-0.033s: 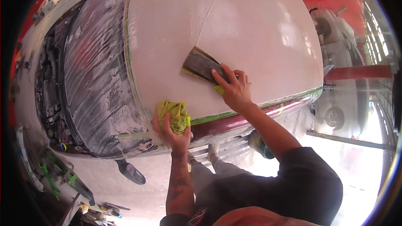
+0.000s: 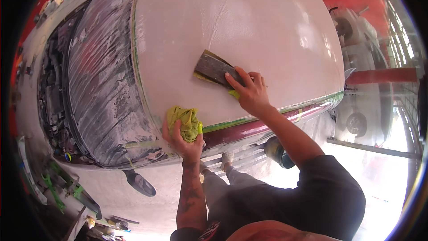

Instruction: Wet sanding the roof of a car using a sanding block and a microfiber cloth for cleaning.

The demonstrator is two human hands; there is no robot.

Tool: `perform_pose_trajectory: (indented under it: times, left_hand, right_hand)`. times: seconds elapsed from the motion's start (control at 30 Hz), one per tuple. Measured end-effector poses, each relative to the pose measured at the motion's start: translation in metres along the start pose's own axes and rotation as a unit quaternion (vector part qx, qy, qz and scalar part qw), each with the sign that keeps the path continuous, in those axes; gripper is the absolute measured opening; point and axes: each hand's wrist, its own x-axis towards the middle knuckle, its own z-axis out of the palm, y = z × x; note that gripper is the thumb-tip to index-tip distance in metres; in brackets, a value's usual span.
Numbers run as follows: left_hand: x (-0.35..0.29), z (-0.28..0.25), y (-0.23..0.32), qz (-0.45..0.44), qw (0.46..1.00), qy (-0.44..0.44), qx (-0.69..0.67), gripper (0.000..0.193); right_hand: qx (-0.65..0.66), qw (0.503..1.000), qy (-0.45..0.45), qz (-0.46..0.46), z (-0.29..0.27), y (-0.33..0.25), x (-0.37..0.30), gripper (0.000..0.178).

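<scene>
A car roof coated in pale, wet-looking primer spreads out before me. My right hand grips the near right end of a dark sanding block, thumb and fingers closed about it. Yellowish sandpaper peeks out along the block's edge, and the block lies flat against the roof. Close to the windshield corner, my left hand is wrapped round a crumpled yellow-green cloth at the roof's near edge. A yellow-green bit shows beneath my right hand; I cannot tell what it is.
Green masking tape borders the roof above a maroon side strip. At left lies the streaked, covered windshield, with the engine bay beyond. A side mirror juts out below. My feet stand on slats beside a dark bucket.
My right hand and forearm have shifted very slightly to the right. The sanding block, my left hand and the cloth look almost unmoved.
</scene>
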Motion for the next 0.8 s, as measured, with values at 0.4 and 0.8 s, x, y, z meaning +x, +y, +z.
perform_pose_trajectory:
  times: [0.4, 0.8]
  left_hand:
    - [0.001, 0.007, -0.003, -0.012, 1.000, 0.006, -0.011, 0.075]
    - [0.007, 0.013, 0.000, 0.027, 0.999, 0.030, -0.020, 0.071]
  right_hand:
    - [-0.011, 0.995, 0.063, 0.080, 0.001, -0.004, 0.018, 0.059]
    - [-0.056, 0.982, 0.122, 0.133, 0.004, 0.062, 0.083, 0.047]
